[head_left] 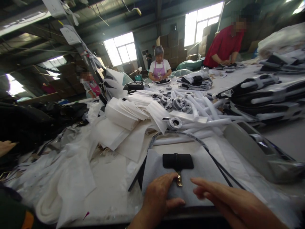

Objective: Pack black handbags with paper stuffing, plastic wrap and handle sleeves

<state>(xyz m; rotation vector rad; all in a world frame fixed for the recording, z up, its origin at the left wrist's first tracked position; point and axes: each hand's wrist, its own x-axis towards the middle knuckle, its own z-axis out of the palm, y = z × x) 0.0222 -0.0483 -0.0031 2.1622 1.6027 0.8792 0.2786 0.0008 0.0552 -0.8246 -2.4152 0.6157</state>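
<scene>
A handbag lies in front of me with a pale grey sheet (157, 168) over its face. Its wrapped handle (181, 133) arches toward the far side. A black T-shaped tab (178, 161) lies on the sheet and ends in a gold clasp (179, 179). My left hand (158, 194) rests on the sheet, its fingertips at the clasp and its thumb spread apart below. To the right of the clasp, my right hand (221, 194) hovers with fingers stretched out, holding nothing.
White foam sheets (124, 114) are heaped beyond the bag beside wrapped rolls (175, 123). On the right stands a grey bin (257, 152), with stacked black pieces (269, 95) behind it. Clear plastic (69, 171) covers the left. Several people work farther back; another person's hand (6, 148) shows at left.
</scene>
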